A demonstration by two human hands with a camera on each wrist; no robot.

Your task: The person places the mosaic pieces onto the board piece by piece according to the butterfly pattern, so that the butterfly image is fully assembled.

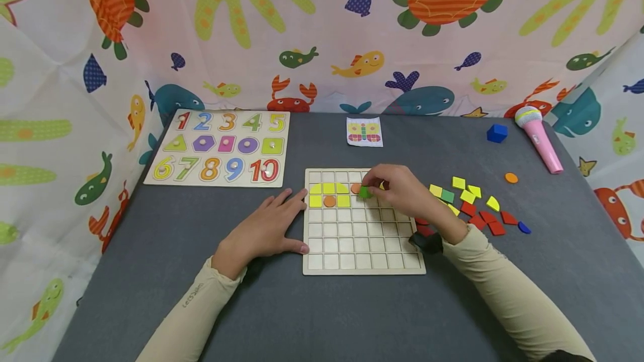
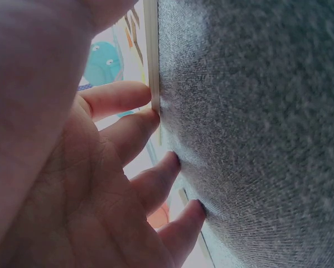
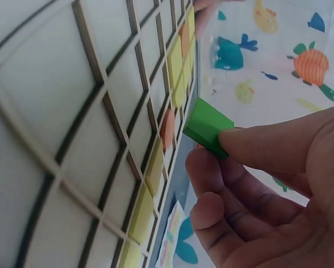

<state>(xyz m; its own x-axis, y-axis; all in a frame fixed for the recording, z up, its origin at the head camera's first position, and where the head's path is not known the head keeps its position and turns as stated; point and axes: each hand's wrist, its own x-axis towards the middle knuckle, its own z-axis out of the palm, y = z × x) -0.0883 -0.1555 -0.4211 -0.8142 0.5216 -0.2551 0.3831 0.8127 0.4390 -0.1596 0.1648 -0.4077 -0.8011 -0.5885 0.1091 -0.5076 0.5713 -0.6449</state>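
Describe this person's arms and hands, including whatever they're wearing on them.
The left hand and right hand are ungloved. The left sleeve and right sleeve are long and beige; dark lettering marks the left one. A black object, unclear in shape, shows by the right cuff.

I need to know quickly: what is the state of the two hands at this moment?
Left hand: open, touching the left edge of the pale wooden grid board.
Right hand: closed, pinching a green square tile.

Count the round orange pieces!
3: on the board, one orange piece between yellow squares, another orange piece by the green piece; a third orange piece near the microphone. The right hand may hide more.
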